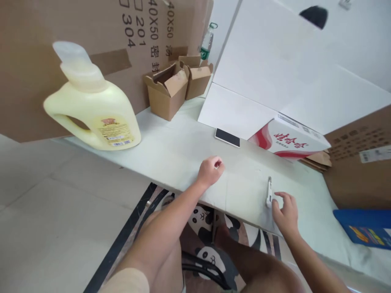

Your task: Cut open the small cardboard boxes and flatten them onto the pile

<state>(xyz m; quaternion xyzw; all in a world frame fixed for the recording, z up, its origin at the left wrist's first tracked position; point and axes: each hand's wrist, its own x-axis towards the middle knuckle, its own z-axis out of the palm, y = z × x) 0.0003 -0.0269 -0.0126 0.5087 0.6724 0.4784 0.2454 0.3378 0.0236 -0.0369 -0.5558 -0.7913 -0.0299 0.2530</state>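
Note:
My left hand point(210, 170) is closed above the table's front part, fingers curled in. A small pale spot shows inside the curl; what it is, I cannot make out. My right hand point(286, 209) is just right of a slim white tool with a metal tip point(269, 193), which points away from me on the table. Thumb and forefinger are apart beside its near end, with nothing held between them. Farther back lies a flat dark-faced device with a white edge point(227, 137), touched by neither hand.
A pale table point(183, 142) carries a yellow detergent jug point(100, 110) at left, two small cardboard boxes point(168, 95), a green-labelled bottle point(207, 42) and a red-and-white carton point(290, 138). Large cardboard point(122, 24) stands behind. A blue package point(363, 228) is at right.

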